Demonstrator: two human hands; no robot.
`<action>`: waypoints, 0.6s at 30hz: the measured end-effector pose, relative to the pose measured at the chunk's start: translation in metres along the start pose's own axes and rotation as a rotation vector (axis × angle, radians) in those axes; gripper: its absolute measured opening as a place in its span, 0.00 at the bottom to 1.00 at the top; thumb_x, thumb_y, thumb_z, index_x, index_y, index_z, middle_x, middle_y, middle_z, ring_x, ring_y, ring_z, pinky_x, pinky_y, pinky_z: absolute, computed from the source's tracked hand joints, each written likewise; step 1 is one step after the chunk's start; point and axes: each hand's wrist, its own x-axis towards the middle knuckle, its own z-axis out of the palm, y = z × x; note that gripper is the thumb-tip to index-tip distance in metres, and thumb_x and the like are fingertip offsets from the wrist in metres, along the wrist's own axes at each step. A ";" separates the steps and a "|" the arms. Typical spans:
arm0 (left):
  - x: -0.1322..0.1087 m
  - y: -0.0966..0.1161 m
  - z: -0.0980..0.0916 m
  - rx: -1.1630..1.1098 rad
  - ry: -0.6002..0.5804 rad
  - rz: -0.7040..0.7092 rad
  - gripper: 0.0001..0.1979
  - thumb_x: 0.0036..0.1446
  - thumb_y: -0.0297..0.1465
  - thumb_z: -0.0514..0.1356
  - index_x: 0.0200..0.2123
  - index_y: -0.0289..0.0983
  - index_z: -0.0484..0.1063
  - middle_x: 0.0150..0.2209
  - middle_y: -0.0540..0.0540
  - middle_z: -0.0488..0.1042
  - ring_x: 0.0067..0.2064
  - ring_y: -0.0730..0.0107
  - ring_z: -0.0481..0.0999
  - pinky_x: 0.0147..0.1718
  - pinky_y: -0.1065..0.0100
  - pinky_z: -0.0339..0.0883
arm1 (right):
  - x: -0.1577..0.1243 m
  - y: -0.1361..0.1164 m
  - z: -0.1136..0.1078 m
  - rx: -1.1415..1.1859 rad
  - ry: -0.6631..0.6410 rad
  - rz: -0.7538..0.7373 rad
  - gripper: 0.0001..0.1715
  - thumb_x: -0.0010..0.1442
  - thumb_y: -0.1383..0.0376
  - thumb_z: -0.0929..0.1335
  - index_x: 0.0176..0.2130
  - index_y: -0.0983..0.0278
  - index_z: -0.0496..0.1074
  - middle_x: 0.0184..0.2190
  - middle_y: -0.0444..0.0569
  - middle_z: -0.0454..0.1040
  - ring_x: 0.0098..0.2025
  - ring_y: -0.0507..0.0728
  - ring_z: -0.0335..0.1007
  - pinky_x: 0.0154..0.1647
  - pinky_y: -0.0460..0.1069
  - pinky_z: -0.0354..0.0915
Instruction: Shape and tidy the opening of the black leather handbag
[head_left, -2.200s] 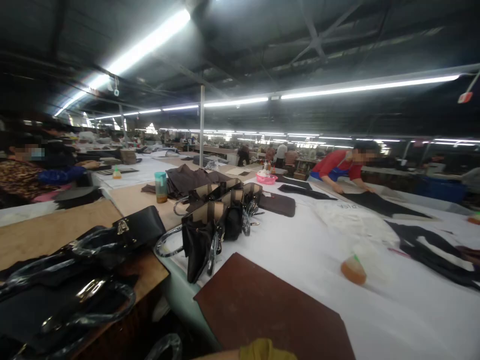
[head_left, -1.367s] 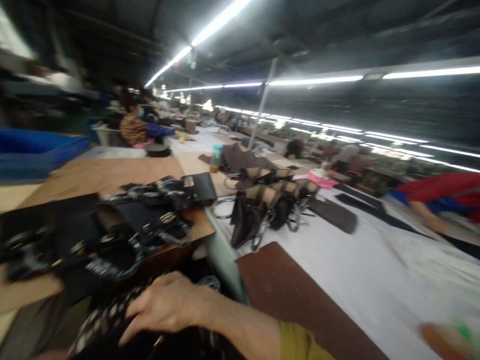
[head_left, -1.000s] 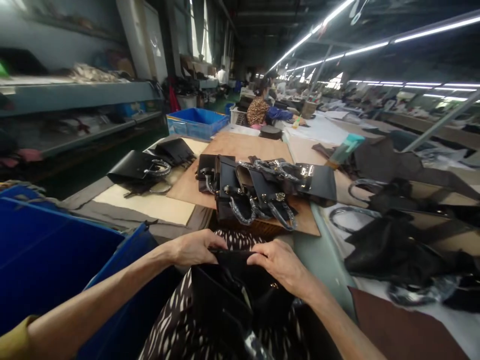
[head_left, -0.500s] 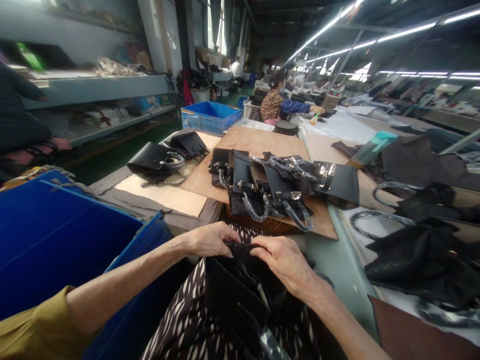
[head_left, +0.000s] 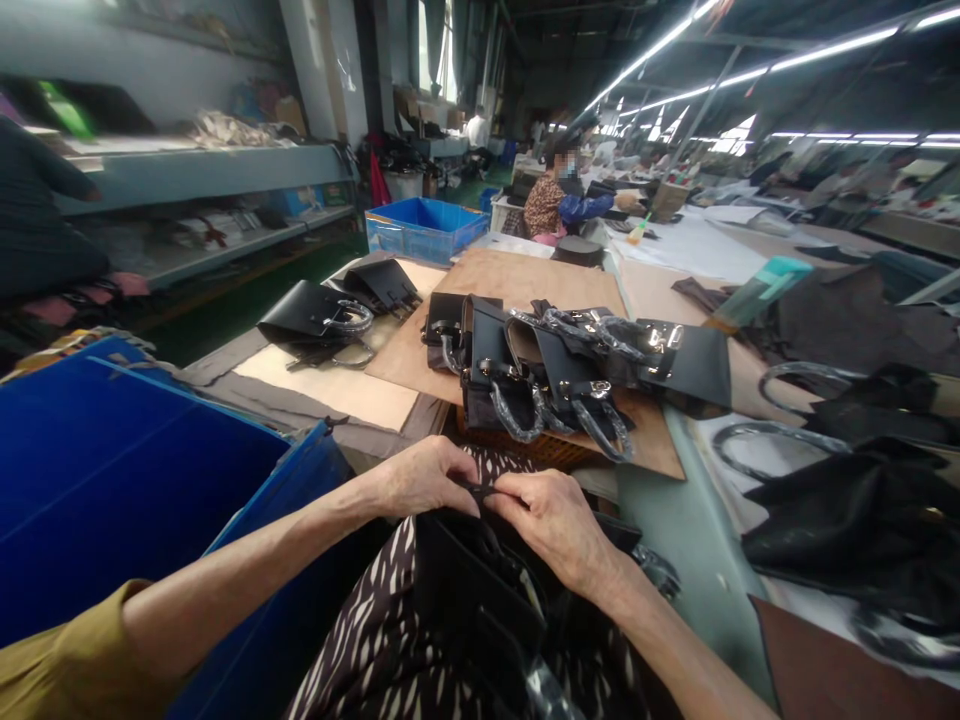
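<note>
A black handbag (head_left: 480, 590) rests on my lap, its plastic-wrapped handle hanging toward me. My left hand (head_left: 424, 478) pinches the bag's far edge between thumb and fingers. Close beside it, my right hand (head_left: 551, 520) grips the same edge, the fingertips of both hands nearly meeting. What lies right under the fingertips is dark and hard to make out. Just beyond my hands, several black handbags (head_left: 491, 345) with wrapped handles and metal fittings lie on a brown board (head_left: 420, 350).
To my left stands a large blue bin (head_left: 135, 450). Two more black bags (head_left: 304, 315) lie on the left of the table. Soft black bags (head_left: 847, 520) are at the right, near a teal-topped container (head_left: 765, 290). A co-worker (head_left: 551, 195) sits farther back by a blue crate (head_left: 424, 228).
My hands have drawn closer together along the bag's edge, the right one shifting slightly left. The view has turned a little. The co-worker's arm has pulled back somewhat.
</note>
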 end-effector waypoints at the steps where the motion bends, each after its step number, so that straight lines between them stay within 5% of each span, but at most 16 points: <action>1: -0.001 0.000 0.000 -0.001 0.009 0.004 0.07 0.42 0.32 0.61 0.24 0.33 0.72 0.20 0.55 0.62 0.25 0.76 0.60 0.22 0.76 0.50 | 0.000 0.000 0.000 -0.004 0.000 -0.002 0.17 0.59 0.59 0.61 0.23 0.60 0.70 0.20 0.41 0.72 0.24 0.50 0.64 0.28 0.44 0.53; 13: -0.009 0.011 0.000 0.023 0.008 0.019 0.08 0.46 0.32 0.55 0.20 0.33 0.67 0.18 0.55 0.54 0.23 0.78 0.53 0.20 0.74 0.45 | -0.003 -0.003 -0.002 -0.014 -0.004 -0.019 0.18 0.59 0.60 0.61 0.22 0.61 0.70 0.20 0.41 0.72 0.23 0.49 0.64 0.26 0.45 0.50; 18: -0.009 0.005 0.012 0.129 0.088 -0.013 0.10 0.44 0.33 0.54 0.16 0.34 0.65 0.17 0.54 0.56 0.23 0.76 0.57 0.20 0.75 0.48 | -0.009 0.004 -0.001 -0.097 -0.051 -0.062 0.14 0.59 0.59 0.61 0.29 0.57 0.73 0.26 0.39 0.76 0.28 0.49 0.69 0.25 0.43 0.53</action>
